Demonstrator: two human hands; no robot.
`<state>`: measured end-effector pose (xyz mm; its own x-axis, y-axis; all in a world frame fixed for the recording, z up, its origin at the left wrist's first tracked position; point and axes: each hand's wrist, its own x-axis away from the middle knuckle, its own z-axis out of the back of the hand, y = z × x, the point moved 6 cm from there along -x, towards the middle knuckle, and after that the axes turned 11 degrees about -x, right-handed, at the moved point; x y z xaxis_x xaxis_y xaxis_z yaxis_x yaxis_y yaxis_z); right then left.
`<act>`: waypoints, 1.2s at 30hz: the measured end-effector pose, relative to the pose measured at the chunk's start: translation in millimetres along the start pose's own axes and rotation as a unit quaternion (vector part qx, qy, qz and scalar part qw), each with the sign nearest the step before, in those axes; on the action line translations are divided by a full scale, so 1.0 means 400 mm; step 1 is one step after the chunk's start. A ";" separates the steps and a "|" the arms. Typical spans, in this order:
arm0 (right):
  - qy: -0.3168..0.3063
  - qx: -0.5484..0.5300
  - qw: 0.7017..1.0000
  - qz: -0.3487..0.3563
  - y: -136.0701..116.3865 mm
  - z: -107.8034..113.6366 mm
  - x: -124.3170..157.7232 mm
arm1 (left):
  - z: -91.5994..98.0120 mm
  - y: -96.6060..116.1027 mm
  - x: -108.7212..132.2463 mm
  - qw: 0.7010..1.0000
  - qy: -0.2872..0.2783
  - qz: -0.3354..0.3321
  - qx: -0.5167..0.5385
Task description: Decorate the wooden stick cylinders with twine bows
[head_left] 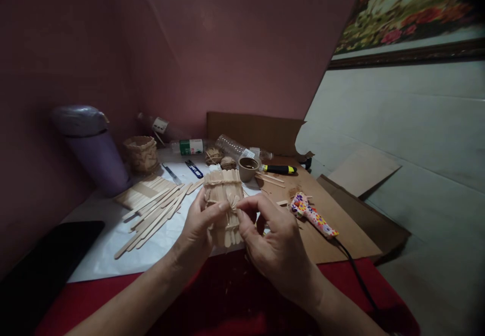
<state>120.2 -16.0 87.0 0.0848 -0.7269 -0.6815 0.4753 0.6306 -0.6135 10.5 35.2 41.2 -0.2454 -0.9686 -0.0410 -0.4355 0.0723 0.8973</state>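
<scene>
Stick cup [223,204], a small round holder built of upright craft sticks, is held up just above the near edge of the tabletop [94,260], centre of view. A twine band circles its middle, with a small twine bow [232,203] on the front.

Left hand [199,230] wraps the cup's left side, thumb across the front, grip clamped on the cup. Right hand [275,242] comes in from the right, thumb and forefinger pinched together on the bow; the other fingers are curled below.

Just left of the cup: loose craft sticks [155,212] fanned on white paper [113,245]. Just right: a patterned glue gun [312,214] lying on brown cardboard [341,225], its black cord running toward the viewer.

Behind the cup: small brown cup [248,168], two twine balls [221,159], blue snips [194,169], a black-and-yellow cutter [279,169], a clear plastic bottle [237,149] on its side.

Far left: small woven basket [141,154], then a purple tumbler [93,146] with lid. Dark flat slab [49,260] at the near left corner; can't tell what it is.

Red cloth [235,295] under the forearms.
</scene>
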 end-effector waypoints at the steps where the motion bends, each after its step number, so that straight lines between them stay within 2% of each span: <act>1: 0.001 0.000 1.000 0.005 -0.002 -0.001 0.000 | 0.001 0.001 0.000 1.000 0.003 -0.005 -0.004; 7: -0.009 0.020 0.998 0.052 -0.015 -0.007 0.001 | 0.005 0.005 -0.006 0.999 0.014 -0.032 -0.002; 12: -0.055 0.158 0.974 0.152 -0.032 -0.018 0.014 | 0.011 0.001 -0.011 0.999 0.022 -0.035 0.005; 14: -0.064 0.176 0.967 0.174 -0.031 -0.019 0.017 | 0.013 -0.003 -0.014 0.999 0.025 -0.033 0.002; 20: -0.023 0.059 0.991 0.116 0.000 0.005 0.017 | 0.020 -0.008 -0.021 0.998 0.042 -0.045 -0.004; 29: -0.022 0.039 0.994 0.099 0.000 -0.029 0.027 | 0.030 -0.015 -0.029 0.997 0.050 -0.051 -0.006; 36: -0.027 0.050 0.994 0.097 0.010 -0.034 0.030 | 0.043 -0.024 -0.033 0.996 0.058 -0.067 -0.032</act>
<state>111.1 -18.5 71.0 0.2296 -0.6096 -0.7587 0.5301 0.7321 -0.4278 3.1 51.5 25.6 -0.0858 -0.9898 -0.1137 -0.4004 -0.0703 0.9136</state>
